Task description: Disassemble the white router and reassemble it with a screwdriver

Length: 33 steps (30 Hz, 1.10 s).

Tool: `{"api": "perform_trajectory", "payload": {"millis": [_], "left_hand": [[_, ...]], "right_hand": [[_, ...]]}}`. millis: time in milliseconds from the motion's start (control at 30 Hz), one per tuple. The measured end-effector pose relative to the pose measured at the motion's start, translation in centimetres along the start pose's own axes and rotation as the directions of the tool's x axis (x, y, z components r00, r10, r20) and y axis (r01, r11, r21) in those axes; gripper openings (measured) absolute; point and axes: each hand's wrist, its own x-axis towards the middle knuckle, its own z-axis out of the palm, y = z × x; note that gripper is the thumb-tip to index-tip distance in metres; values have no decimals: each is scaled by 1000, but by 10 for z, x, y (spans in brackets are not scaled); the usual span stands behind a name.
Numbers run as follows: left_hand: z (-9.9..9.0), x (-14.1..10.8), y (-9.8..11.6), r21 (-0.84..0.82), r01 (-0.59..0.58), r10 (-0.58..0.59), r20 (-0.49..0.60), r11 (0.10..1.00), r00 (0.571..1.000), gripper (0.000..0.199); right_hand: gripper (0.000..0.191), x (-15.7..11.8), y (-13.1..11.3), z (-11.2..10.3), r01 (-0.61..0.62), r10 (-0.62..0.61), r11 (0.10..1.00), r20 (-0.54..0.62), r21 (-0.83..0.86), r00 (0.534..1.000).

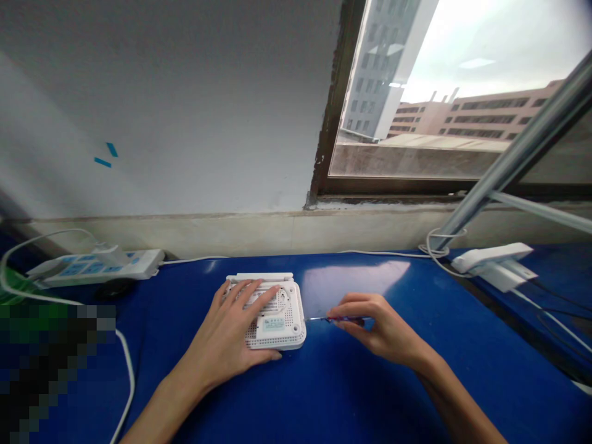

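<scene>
Forearms (171, 394) at bottom of frame; left hand (235, 324), fingers spread, rests on white device (274, 325) in centre; right hand (370, 324) pinches thin tool (317, 319), tip at device's right edge.

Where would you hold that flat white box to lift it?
Probably grip the white box at its rounded near-right corner, coming from the near side: the left hand spreads over its left part, and a thin tool points at its right side.

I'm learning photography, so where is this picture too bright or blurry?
Head view: the sky looks washed out; head view: pale glare lies on the blue table; head view: the label on the white device is too blurry to read.
</scene>
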Motion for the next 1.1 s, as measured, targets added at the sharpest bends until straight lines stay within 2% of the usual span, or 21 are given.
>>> {"api": "perform_trajectory", "payload": {"millis": [267,400,567,867,1100], "left_hand": [[0,1,0,2,5,-5,0,1000,1000,106],[-1,0,0,0,6,-6,-4,1000,1000,103],[-5,3,0,-24,-9,9,-13,1000,1000,110],[-8,-1,-4,-39,-22,21,-36,999,999,104],[-10,-4,-8,-33,-29,28,-44,999,999,105]], "right_hand": [[22,1,-1,3,46,-46,999,6,-29,999],[19,1,-5,6,16,-16,999,13,-48,1000],[18,3,-8,10,3,1,997,47,-72,999],[23,8,4,20,-33,32,996,13,87,999],[26,11,11,31,-105,105,977,9,184,994]]}}
